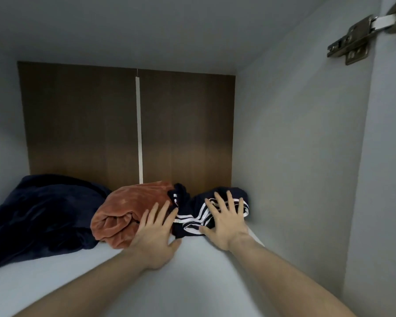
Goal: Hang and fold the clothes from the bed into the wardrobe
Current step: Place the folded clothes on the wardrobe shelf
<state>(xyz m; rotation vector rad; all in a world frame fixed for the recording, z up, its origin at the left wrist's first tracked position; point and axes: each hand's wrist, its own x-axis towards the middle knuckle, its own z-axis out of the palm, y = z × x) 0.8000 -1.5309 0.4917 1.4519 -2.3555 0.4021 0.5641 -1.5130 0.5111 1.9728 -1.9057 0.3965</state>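
Lining white wardrobe shelf [192, 271]: folded clothes [128, 213] against brown back panel [78, 122].

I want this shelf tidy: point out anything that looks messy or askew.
The dark blue garment at the left lies crumpled, not folded. The rust velvet garment is loosely rolled. The striped navy garment is bunched under both hands.
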